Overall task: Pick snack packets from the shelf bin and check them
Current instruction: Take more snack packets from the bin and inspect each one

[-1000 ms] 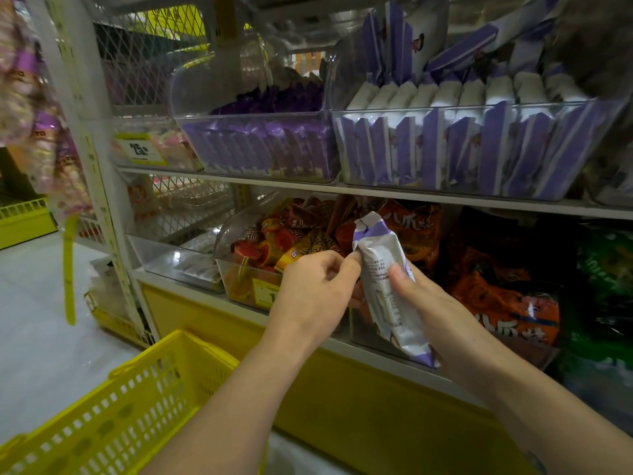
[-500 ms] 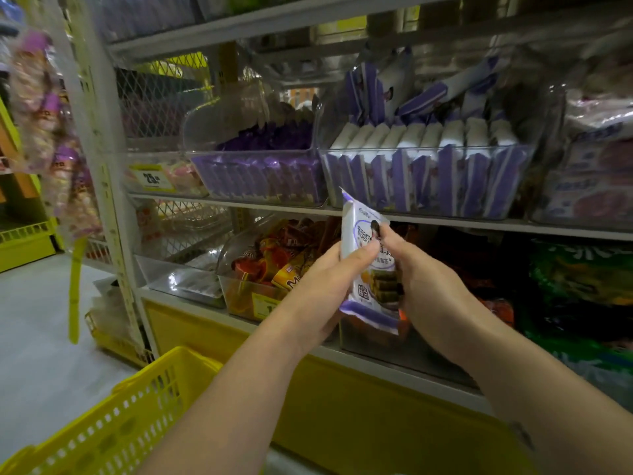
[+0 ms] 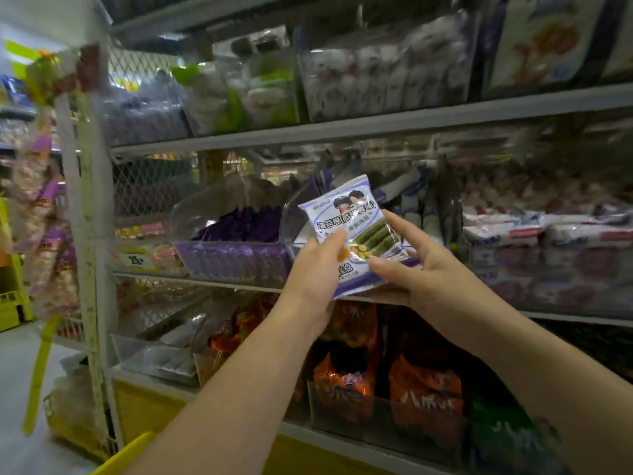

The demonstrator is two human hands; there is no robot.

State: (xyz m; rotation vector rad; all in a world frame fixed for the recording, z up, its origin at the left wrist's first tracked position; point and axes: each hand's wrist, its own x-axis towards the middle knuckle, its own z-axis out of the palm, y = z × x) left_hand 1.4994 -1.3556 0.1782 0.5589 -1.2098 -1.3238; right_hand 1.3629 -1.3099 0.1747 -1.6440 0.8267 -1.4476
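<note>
From the head camera, both hands are up in front of the shelving with a single snack packet (image 3: 346, 214) held between them, clear of the bins and about level with the middle shelf (image 3: 565, 317). The packet is white and purple, tilted a little, its printed front facing the wearer, with green rolls pictured on it.

The left hand (image 3: 315, 272) grips the packet's lower left side, thumb pressed on the front and the other fingers curled out of sight behind. The right hand (image 3: 428, 279) pinches the lower right corner, thumb on the front, its fingers (image 3: 400, 224) spread, the forefinger lying along the right edge.

Just left of the packet stands a clear bin (image 3: 236, 258) full of purple packets, with a yellow price tag (image 3: 135, 259) further left. On the shelf below sit orange packets (image 3: 424, 399). A yellow basket (image 3: 130, 454) shows its corner at the bottom edge, under the left forearm. The upper shelves are too blurred to read.
</note>
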